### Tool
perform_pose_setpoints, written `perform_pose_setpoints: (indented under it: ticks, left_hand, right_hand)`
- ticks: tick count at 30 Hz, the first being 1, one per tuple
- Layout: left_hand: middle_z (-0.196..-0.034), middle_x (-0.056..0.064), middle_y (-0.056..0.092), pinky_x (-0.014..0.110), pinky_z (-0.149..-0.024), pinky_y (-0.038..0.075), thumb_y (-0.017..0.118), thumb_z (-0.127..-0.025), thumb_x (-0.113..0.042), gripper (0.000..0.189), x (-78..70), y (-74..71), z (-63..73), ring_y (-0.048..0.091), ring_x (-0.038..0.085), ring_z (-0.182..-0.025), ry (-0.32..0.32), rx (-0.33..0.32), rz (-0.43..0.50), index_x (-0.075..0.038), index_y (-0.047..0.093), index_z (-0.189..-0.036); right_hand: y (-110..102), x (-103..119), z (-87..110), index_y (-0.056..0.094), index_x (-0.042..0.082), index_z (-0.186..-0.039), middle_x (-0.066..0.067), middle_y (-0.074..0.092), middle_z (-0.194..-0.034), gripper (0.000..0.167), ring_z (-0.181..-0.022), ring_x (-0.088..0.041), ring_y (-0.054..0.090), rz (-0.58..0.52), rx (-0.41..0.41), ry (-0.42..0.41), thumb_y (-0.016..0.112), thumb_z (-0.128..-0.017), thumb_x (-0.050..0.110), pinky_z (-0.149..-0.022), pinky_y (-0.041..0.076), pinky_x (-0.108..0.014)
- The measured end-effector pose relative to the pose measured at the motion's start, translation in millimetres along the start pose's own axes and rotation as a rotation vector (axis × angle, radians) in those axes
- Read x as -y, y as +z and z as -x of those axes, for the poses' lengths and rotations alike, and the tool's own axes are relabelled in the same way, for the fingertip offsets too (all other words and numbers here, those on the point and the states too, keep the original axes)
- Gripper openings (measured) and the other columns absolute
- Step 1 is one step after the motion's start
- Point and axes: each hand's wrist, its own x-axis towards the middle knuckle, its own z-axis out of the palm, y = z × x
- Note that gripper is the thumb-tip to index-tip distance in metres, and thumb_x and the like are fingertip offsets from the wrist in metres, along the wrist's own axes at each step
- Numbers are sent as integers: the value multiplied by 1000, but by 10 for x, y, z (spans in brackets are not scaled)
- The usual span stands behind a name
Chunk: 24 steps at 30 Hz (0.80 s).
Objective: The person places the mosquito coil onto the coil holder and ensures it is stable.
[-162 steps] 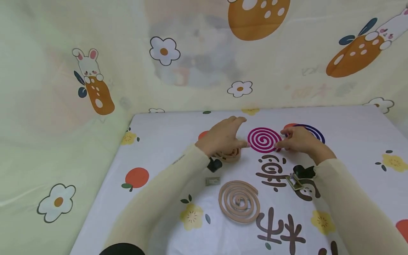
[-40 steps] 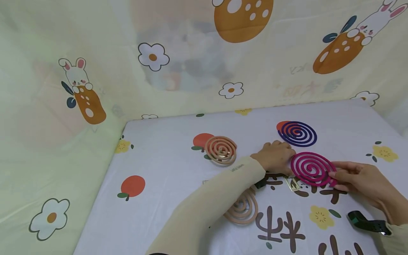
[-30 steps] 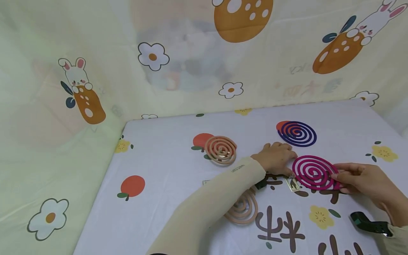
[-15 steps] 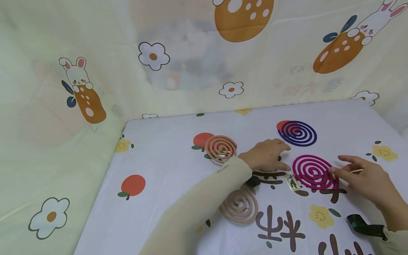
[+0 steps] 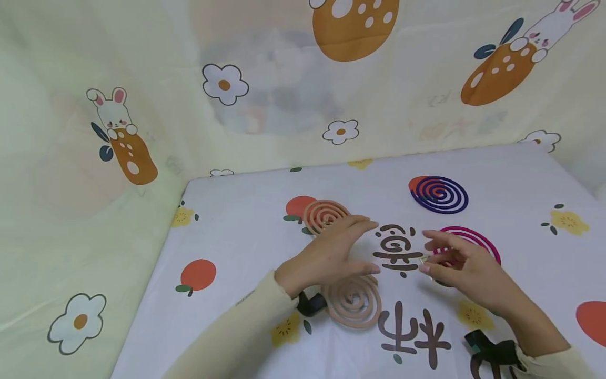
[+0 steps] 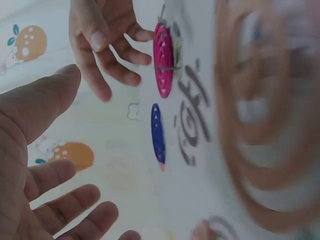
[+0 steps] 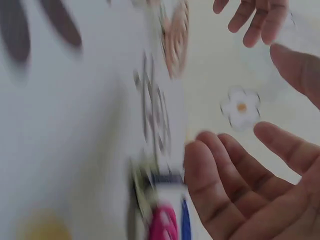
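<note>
My left hand, fingers extended and thumb apart, hovers over the table between two tan mosquito coils. The farther tan coil is partly covered by that hand; the nearer tan coil lies below it. My right hand is raised in front of the pink mosquito coil, its fingers loosely bent and holding nothing visible. In the left wrist view the pink coil lies flat beyond the right hand. A small metal stand sits beside the pink coil, mostly hidden in the head view.
A dark blue mosquito coil lies at the back right, overlapping a printed orange fruit. The white tablecloth bears printed flowers, fruit and brown characters. A patterned cloth wall rises behind the table's back edge.
The pink coil was brought nearer from the back row, then released on the table. Since then, my left hand has drawn back left and my right hand has moved left across the pink coil.
</note>
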Motion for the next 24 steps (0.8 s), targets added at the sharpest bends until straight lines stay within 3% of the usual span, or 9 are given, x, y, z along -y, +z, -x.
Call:
perform_pose_setpoints:
  ticks: [7, 12, 17, 24]
  left_hand:
    - [-161, 11, 44, 39, -123, 33, 84, -88, -43, 87, 138, 116, 510, 39, 26, -150, -32, 38, 10, -11, 44, -157]
    - [-156, 7, 48, 39, -119, 38, 88, -81, -50, 99, 201, 198, 769, 46, 25, -143, -69, 54, 32, -9, 42, -157]
    - [-152, 7, 51, 38, -118, 40, 90, -78, -52, 104, 242, 268, 894, 49, 22, -140, -94, 77, 73, -7, 41, -157]
    - [-154, 9, 51, 38, -119, 38, 89, -80, -51, 106, 252, 347, 915, 46, 21, -144, -138, 99, 111, -4, 38, -159]
  right_hand:
    - [363, 108, -125, 50, 4, -152, -17, 63, -130, 69, -101, -20, 68, -197, 235, 16, 80, -93, 24, -74, 59, -29]
    - [504, 166, -226, 52, 1, -150, -20, 63, -126, 68, -94, -21, 68, -271, 312, 30, 81, -92, 21, -73, 59, -29]
    - [581, 213, -285, 51, -5, -148, -18, 65, -121, 68, -88, -19, 67, -286, 346, -5, 81, -91, 17, -72, 57, -27]
    - [653, 230, -305, 53, -7, -145, -17, 66, -113, 66, -78, -15, 65, -301, 370, -27, 81, -90, 16, -65, 54, -26]
